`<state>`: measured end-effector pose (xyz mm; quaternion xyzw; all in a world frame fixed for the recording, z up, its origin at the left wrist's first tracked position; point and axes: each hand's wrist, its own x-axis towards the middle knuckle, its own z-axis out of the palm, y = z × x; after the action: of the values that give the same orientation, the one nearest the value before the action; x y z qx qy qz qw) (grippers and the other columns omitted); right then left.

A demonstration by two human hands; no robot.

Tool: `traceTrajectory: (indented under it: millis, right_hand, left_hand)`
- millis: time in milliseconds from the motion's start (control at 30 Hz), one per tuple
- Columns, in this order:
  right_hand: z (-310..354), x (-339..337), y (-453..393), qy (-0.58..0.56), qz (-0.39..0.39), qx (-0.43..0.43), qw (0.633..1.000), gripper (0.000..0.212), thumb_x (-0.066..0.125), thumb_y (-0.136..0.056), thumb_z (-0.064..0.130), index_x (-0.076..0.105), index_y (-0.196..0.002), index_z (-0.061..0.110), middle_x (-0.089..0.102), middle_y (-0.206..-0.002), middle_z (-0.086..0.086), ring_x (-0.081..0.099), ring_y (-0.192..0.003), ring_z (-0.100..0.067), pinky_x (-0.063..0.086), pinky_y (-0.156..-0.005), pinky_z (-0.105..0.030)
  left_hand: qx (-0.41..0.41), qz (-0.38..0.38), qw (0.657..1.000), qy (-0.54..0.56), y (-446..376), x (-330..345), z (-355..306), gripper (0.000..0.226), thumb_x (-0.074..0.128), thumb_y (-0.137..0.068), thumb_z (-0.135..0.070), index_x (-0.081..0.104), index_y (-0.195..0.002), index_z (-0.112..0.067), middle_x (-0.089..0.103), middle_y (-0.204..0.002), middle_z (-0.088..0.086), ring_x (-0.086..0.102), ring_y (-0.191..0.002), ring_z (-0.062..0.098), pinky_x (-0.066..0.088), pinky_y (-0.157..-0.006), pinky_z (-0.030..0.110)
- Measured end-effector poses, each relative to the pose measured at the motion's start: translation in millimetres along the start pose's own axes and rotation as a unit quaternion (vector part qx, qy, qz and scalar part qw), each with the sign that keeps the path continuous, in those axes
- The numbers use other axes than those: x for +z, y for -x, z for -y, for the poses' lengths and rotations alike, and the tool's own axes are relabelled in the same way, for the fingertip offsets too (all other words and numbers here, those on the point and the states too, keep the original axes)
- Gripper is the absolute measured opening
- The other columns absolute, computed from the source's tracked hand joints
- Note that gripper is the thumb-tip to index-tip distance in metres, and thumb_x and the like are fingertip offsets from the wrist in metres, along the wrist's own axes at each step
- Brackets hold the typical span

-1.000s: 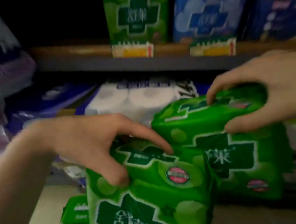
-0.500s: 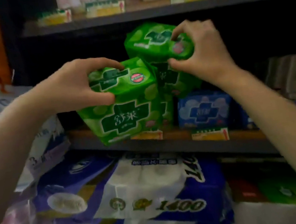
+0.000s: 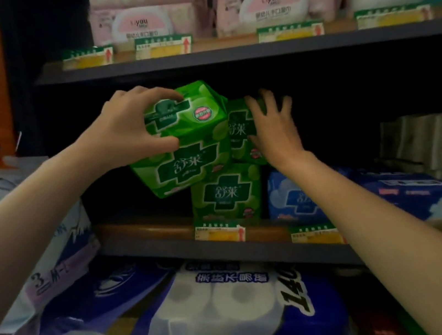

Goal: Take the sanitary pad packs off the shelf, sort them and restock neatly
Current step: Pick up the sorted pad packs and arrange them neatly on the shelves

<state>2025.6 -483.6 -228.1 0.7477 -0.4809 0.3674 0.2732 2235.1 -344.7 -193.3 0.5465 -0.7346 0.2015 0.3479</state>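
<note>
Both arms up and forward, hands side by side.
Left hand: fingers curled over the top, thumb underneath, clamped on a green pack, wrist bent. Right hand: fingers straight and spread, palm forward, flat against a second green pack.

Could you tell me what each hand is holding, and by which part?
Left hand grips a tilted green pack by its top; right hand presses open against another green pack.

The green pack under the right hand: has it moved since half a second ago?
Yes. The green pack went down onto the standing pack, nearer the shelf edge.
</note>
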Motion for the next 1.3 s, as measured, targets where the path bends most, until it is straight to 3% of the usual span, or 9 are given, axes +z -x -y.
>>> traceTrajectory:
  millis: [167, 400, 467, 600, 733, 900, 1000, 1133, 1300]
  right_hand:
    - [-11.9, 30.8, 18.3, -0.133, 0.043, -0.003, 0.990, 0.065, 0.054, -0.088, -0.006, 0.030, -0.145, 0.014, 0.009, -0.156, -0.015, 0.026, -0.137, -0.036, 0.038, -0.101, -0.039]
    - [-30.7, 19.6, 11.7, -0.191, 0.235, 0.039, 0.952, 0.064, 0.044, -0.092, -0.004, 0.024, -0.149, 0.017, 0.028, -0.151, -0.016, 0.034, -0.134, -0.032, 0.033, -0.104, -0.029]
    - [-27.7, 6.2, 10.3, -0.326, 0.192, 0.083, 0.922, 0.057, 0.047, -0.091, -0.002, 0.034, -0.145, 0.012, 0.043, -0.142, -0.013, 0.042, -0.129, -0.028, 0.035, -0.097, -0.022]
    - [-20.3, -2.9, 16.0, -0.542, 0.159, 0.085, 0.821, 0.086, 0.072, -0.080, 0.008, 0.020, -0.148, 0.018, 0.046, -0.128, 0.004, 0.046, -0.119, -0.010, 0.043, -0.088, -0.016]
    - [-9.9, 9.1, 6.4, -0.543, 0.092, 0.116, 0.826, 0.102, 0.085, -0.066, 0.019, 0.021, -0.145, 0.018, 0.050, -0.132, -0.001, 0.051, -0.120, -0.017, 0.055, -0.083, -0.029]
    - [6.3, 20.3, -5.8, -0.413, 0.055, 0.166, 0.894, 0.110, 0.083, -0.065, 0.039, 0.014, -0.148, 0.018, 0.032, -0.147, -0.010, 0.032, -0.135, -0.028, 0.033, -0.107, -0.051]
    - [15.6, 26.0, -7.0, -0.378, 0.071, 0.160, 0.909, 0.116, 0.080, -0.066, 0.044, 0.004, -0.150, 0.021, 0.029, -0.149, -0.013, 0.031, -0.136, -0.033, 0.031, -0.107, -0.054]
    - [11.5, 30.1, -3.5, -0.372, 0.087, 0.192, 0.904, 0.121, 0.080, -0.058, 0.054, 0.004, -0.148, 0.027, 0.043, -0.143, -0.007, 0.042, -0.129, -0.033, 0.035, -0.104, -0.051]
    - [9.8, 34.5, 0.0, -0.350, 0.074, 0.230, 0.905, 0.107, 0.075, -0.070, 0.050, 0.008, -0.148, 0.020, 0.037, -0.146, -0.010, 0.030, -0.134, -0.034, 0.024, -0.106, -0.045]
  left_hand:
    - [0.009, -0.015, 1.000, 0.003, -8.3, 6.4, 3.1, 0.082, 0.044, -0.048, -0.061, 0.049, -0.126, -0.037, 0.051, -0.123, 0.005, 0.043, -0.118, 0.030, 0.034, -0.097, 0.045]
    - [0.025, -0.015, 1.000, -0.005, -30.1, 27.1, -8.0, 0.080, 0.048, -0.052, -0.058, 0.048, -0.129, -0.033, 0.050, -0.125, 0.006, 0.040, -0.118, 0.030, 0.029, -0.098, 0.041]
    - [0.039, 0.003, 0.999, -0.028, -38.7, 36.8, -11.0, 0.076, 0.052, -0.059, -0.050, 0.046, -0.132, -0.031, 0.047, -0.133, 0.006, 0.036, -0.123, 0.031, 0.027, -0.099, 0.042]
    - [0.064, -0.005, 0.997, -0.046, -49.6, 51.0, -11.2, 0.075, 0.051, -0.061, -0.047, 0.048, -0.133, -0.026, 0.047, -0.134, 0.007, 0.035, -0.124, 0.031, 0.026, -0.095, 0.038]
    - [0.140, -0.017, 0.990, -0.033, -60.2, 58.7, -20.2, 0.065, 0.053, -0.067, -0.038, 0.053, -0.127, -0.013, 0.053, -0.127, 0.010, 0.041, -0.122, 0.030, 0.034, -0.100, 0.042]
    - [0.088, -0.184, 0.966, -0.162, -43.1, 89.7, -8.0, 0.054, 0.062, -0.075, -0.012, 0.054, -0.128, -0.015, 0.053, -0.128, 0.015, 0.041, -0.121, 0.041, 0.037, -0.093, 0.056]
    - [0.020, -0.143, 0.982, -0.123, -32.4, 115.8, -4.9, 0.084, 0.077, -0.071, -0.009, 0.036, -0.144, -0.020, 0.036, -0.145, 0.020, 0.021, -0.132, 0.055, 0.026, -0.101, 0.066]
    - [0.074, -0.093, 0.988, -0.097, -49.2, 112.7, 0.6, 0.082, 0.069, -0.079, -0.003, 0.025, -0.147, -0.016, 0.018, -0.154, 0.018, 0.001, -0.138, 0.053, 0.004, -0.111, 0.057]
    - [0.090, -0.102, 0.978, -0.156, -25.4, 148.0, 11.2, 0.092, 0.079, -0.053, 0.012, 0.043, -0.137, -0.001, 0.043, -0.138, 0.028, 0.036, -0.123, 0.058, 0.024, -0.098, 0.053]
